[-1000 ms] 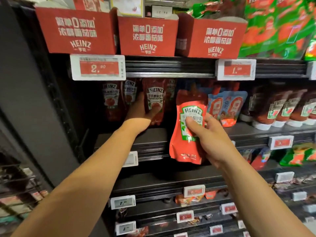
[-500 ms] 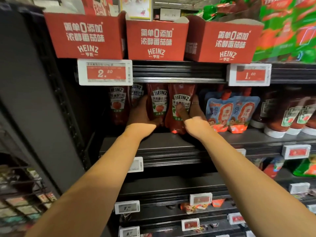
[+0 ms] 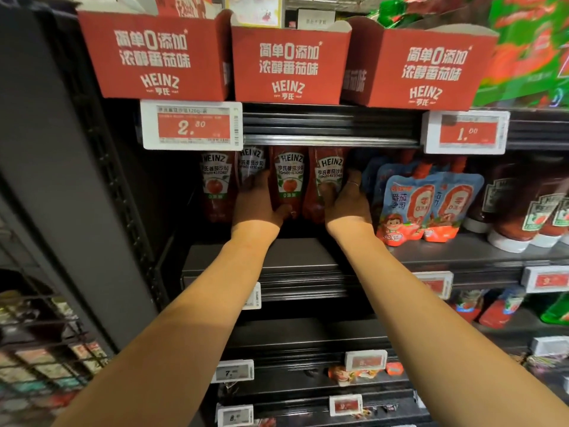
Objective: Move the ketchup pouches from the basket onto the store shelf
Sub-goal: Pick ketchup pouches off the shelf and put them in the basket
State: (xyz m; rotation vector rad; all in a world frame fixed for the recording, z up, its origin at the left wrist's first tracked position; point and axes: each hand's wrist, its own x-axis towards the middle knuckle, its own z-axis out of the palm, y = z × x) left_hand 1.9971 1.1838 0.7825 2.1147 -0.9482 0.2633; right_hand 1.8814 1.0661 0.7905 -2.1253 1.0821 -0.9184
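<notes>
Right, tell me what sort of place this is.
Most likely a supermarket condiment aisle. White electronic price tags are clipped along the dark metal shelf edges, red cardboard Heinz display boxes sit above, and rows of red Heinz ketchup pouches stand on the shelf.

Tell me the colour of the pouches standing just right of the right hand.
Light blue pouches with red spouts, clearest in the head view.

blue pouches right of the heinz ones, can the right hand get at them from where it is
Probably yes: the right hand grips a Heinz ketchup pouch right beside the blue pouches, and nothing stands between them.
</notes>
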